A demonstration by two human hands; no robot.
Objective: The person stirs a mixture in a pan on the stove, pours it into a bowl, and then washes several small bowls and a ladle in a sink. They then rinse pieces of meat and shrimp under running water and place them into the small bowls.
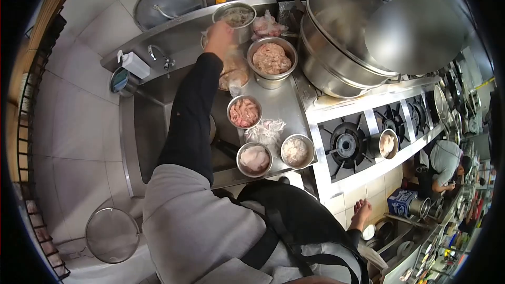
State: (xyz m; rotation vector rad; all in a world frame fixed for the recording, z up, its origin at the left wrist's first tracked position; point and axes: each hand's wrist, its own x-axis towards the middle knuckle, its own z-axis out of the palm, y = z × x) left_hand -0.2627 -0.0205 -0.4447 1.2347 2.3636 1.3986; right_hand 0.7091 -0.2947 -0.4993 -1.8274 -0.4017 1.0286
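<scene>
My left hand (218,38) reaches over the near side of a steel pot (236,20) at the top; its fingers are blurred, and what they touch is unclear. Beside it lies a clear bag of pinkish meat (233,78). A larger pot of ground meat (271,59) stands to the right. Lower down are round containers of meat strips (244,112), pale meat (254,159) and whitish pieces (295,151), with a crumpled plastic bag (266,133) among them. My right hand (361,211) hangs beyond the stove's front edge, empty, fingers loosely apart.
A large lidded steamer pot (342,37) stands right of the counter. The stove (345,146) holds a small pot with pale meat (387,144). A sink (152,131) and faucet (167,63) are at the left. Another person (444,163) works at far right.
</scene>
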